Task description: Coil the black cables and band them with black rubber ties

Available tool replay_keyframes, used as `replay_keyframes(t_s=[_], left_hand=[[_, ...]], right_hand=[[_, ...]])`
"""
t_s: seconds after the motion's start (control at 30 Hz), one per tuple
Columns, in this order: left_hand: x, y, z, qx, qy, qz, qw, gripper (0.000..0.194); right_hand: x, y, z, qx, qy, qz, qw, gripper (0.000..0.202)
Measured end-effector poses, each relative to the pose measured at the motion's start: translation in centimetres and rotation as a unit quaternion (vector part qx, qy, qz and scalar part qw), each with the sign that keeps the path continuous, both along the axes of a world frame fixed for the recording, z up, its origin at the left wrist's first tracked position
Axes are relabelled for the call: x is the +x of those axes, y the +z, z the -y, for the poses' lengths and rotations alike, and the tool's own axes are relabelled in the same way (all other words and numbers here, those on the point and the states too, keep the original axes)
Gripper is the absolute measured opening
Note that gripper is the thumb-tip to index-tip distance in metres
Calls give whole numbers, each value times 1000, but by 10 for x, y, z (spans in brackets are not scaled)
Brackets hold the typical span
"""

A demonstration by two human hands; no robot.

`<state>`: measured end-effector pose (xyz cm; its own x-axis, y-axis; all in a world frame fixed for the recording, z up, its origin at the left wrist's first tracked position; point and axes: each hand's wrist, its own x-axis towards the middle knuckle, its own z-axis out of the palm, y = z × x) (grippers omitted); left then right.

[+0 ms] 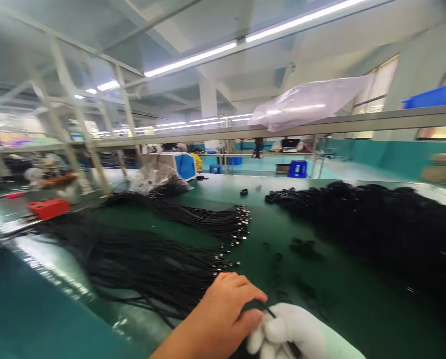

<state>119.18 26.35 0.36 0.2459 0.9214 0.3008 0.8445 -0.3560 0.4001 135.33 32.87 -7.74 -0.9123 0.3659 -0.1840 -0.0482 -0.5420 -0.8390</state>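
Observation:
My bare left hand (228,311) is low in the middle of the head view, beside the tips of a cable bundle. Its index finger and thumb curve apart, with nothing visible gripped between them; its other fingers are partly hidden. Touching or nearly touching it is my right hand (294,329) in a white glove, fingers closed round a thin black cable (271,312). Most of that cable is hidden by the glove. Black cables (144,259) with small metal tips lie to the left, and a second bundle of black cables (204,219) lies behind them.
A big heap of coiled black cables (372,224) covers the right of the green table (223,192). Small black loops (305,247) lie near the middle. At left are a red block (49,208) and plastic bags (157,179). A shelf rail (215,133) spans above.

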Motion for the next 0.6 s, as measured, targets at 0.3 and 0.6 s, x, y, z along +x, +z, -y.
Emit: replay_keyframes(t_s=[0.3, 0.6], left_hand=[[18, 5, -37, -67, -61, 85, 992, 24], [20, -4, -72, 105, -128, -40, 985, 30]], right_hand=[[4, 1, -8, -117, 89, -145, 978, 38], [26, 15, -15, -92, -1, -234, 968, 36]])
